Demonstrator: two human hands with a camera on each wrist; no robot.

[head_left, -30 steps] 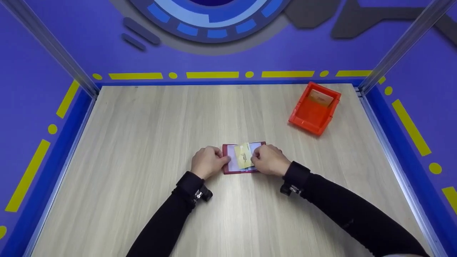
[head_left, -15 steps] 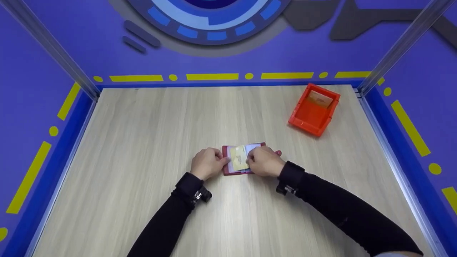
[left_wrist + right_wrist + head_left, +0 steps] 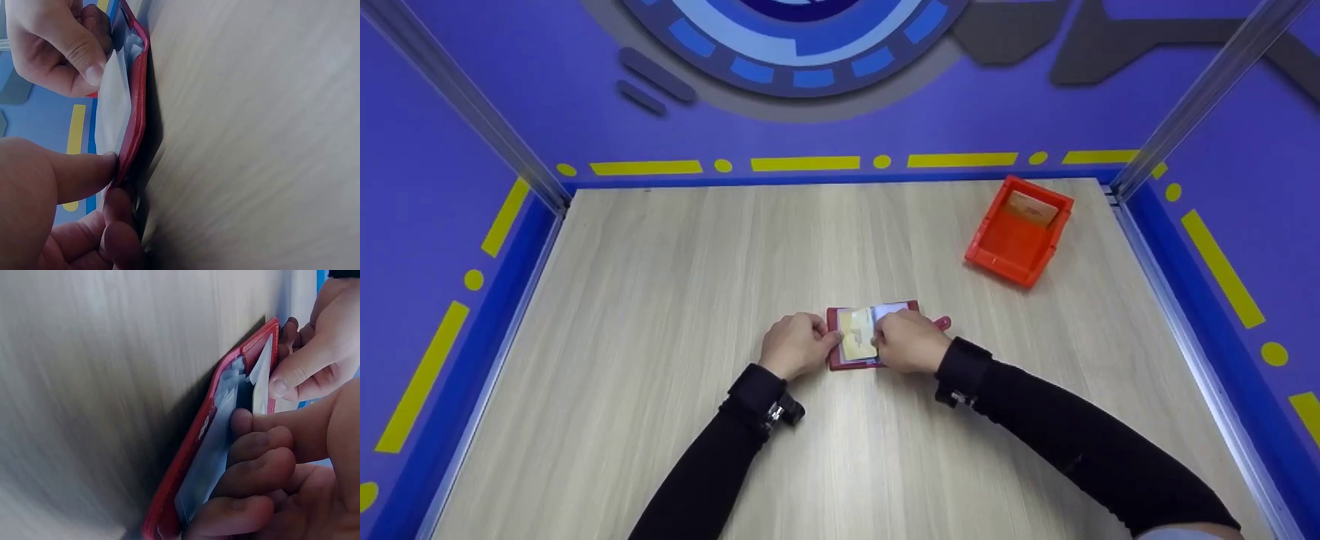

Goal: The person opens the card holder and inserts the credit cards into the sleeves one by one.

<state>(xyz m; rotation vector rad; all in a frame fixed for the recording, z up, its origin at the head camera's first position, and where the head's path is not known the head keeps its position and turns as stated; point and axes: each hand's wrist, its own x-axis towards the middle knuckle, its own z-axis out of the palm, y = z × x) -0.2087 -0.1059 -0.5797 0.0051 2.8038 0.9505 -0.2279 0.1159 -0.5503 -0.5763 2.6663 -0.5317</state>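
A red card holder [image 3: 834, 363] with clear plastic sleeves [image 3: 211, 455] lies open on the table, and a red strap tab [image 3: 943, 323] sticks out at its right. My left hand [image 3: 793, 346] pinches the holder's left edge, thumb on top and fingers beneath. A pale yellow card [image 3: 856, 334] slants over the left part of the holder. My right hand [image 3: 913, 341] pinches that card's right edge between thumb and index finger, the other fingers curled over the sleeves. In the left wrist view the card's far end touches the left thumb. How far the card sits inside a sleeve is hidden.
An orange-red plastic bin [image 3: 997, 268] stands at the back right of the wooden table [image 3: 697, 262]. Inside it, a similar card [image 3: 1033, 208] leans against the back wall. Blue panels [image 3: 810, 135] bound the table at the back and both sides.
My right hand has moved left with the yellow card, which now lies nearer the left thumb. The strap tab has come into view on the right. My left hand stays at the holder's edge.
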